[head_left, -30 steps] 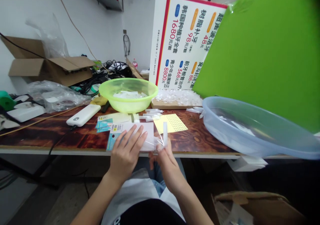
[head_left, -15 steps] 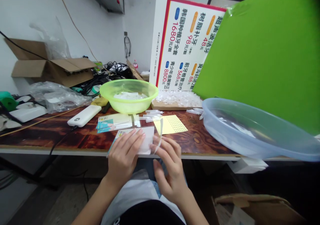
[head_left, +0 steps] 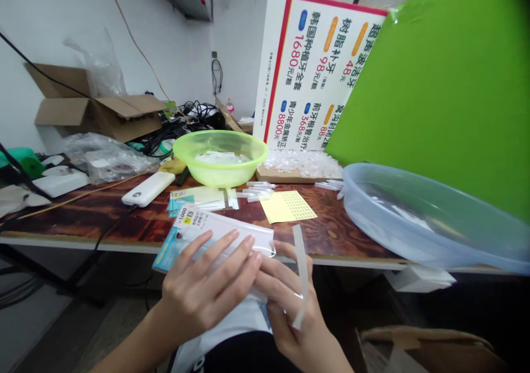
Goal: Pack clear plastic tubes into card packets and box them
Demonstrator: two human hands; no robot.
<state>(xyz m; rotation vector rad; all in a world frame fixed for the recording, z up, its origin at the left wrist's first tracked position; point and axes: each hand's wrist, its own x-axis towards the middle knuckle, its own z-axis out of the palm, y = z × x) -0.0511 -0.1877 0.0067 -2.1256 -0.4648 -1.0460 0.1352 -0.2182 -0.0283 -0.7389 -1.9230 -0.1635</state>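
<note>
- Clear packet [head_left: 219,230], printed header end near 10 o'clock, plain end near 3; long axis slopes down slightly between the two. It sits in your hands across the bench's front edge, tilted; whether any of it touches wood, you cannot tell from here.
- Left grip [head_left: 202,287]: fingers close together, laid over the packet's face from 6 o'clock, holding it; thumb hidden.
- Right grip [head_left: 296,293]: at the packet's 3 o'clock end, nearer that end than your left palm; fingers part-curled, meeting your left fingertips. Cannot tell whether they are closed on film.
- Narrow whitish strip [head_left: 302,273] lies across your right fingers, long axis roughly 12 to 6, so crosswise to the packet. Whether it joins the packet is unclear.
- Bench [head_left: 327,237], dark patterned wood: more printed packets [head_left: 179,201] at 11 o'clock, yellow label sheet [head_left: 285,207] and clear tubes [head_left: 259,194] towards 1.
- Beyond: yellow-green basin [head_left: 223,177] at 12, blue basin [head_left: 372,240] at 2 to 3, overhanging the front edge.
- Room: open carton [head_left: 103,120] at 10, printed sign board [head_left: 278,74] at 1, green panel [head_left: 447,102] at 2.
</note>
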